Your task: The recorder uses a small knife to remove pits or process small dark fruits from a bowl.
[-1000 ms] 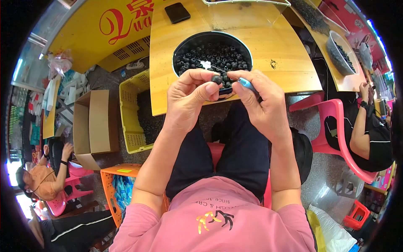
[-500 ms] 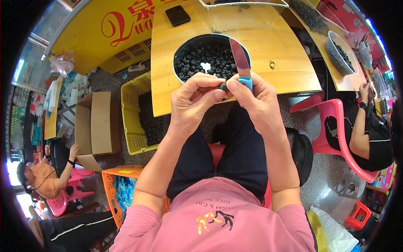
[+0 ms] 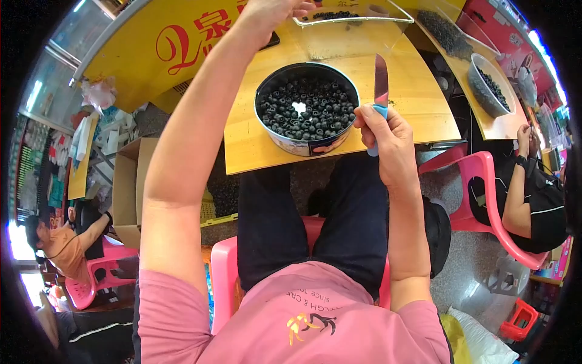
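My right hand is wrapped round the blue handle of a knife, its blade pointing up. It is beside the right rim of a round tin filled with small dark round pieces, some with ring-like openings; a white patch shows among them. Far forward, my left hand reaches to the left end of a clear tray with more dark pieces in it. The top edge of the picture cuts this hand off; the fingers that show are loosely extended, with nothing visible in them.
The tin stands at the near edge of a wooden table. Behind my left forearm lies a dark phone, partly hidden. At right are a clear bowl of dark pieces, a pink chair and a seated person. A cardboard box stands at left.
My left hand has left the small dark piece held over the tin and moved forward to the tray. My right hand has shifted right and lower, still gripping the knife.
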`<state>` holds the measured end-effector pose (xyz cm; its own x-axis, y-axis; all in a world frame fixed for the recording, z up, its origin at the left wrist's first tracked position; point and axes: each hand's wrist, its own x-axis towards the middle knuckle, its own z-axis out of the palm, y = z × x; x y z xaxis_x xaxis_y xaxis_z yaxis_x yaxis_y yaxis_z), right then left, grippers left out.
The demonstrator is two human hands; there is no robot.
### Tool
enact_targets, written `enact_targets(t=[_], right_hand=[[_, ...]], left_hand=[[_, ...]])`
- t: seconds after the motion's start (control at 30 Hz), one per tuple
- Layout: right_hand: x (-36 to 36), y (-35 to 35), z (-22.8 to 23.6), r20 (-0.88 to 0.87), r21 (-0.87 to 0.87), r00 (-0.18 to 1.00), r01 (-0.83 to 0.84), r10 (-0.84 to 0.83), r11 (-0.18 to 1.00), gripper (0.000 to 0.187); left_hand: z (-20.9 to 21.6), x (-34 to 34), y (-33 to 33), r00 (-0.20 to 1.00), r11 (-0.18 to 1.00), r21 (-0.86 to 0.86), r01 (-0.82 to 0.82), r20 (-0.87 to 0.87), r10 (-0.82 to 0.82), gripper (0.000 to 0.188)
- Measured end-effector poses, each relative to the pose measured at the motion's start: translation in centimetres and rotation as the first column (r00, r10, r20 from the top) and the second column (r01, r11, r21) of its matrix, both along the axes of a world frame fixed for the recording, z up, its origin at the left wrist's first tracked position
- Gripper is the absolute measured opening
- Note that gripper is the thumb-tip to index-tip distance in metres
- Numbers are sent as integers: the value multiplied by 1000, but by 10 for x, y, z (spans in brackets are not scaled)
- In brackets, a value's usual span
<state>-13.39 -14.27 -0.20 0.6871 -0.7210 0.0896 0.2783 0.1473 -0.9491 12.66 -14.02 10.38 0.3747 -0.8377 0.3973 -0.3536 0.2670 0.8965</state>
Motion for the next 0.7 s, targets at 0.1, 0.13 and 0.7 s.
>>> enact_targets(t=[0.1, 0.13, 0.7], right_hand=[[-1, -5, -1, 1, -16, 1000, 20, -20, 1000, 19], [0, -6, -1, 4, -12, 1000, 26, -26, 1000, 19], [2, -9, -4, 53, -18, 999, -2, 3, 1000, 18]], left_hand=[[8, -10, 1, 994, 987, 154, -51, 106, 35, 33], [2, -14, 10, 994, 986, 159, -45, 109, 28, 33], [-140, -38, 36, 606, 892, 412, -184, 762, -227, 18]])
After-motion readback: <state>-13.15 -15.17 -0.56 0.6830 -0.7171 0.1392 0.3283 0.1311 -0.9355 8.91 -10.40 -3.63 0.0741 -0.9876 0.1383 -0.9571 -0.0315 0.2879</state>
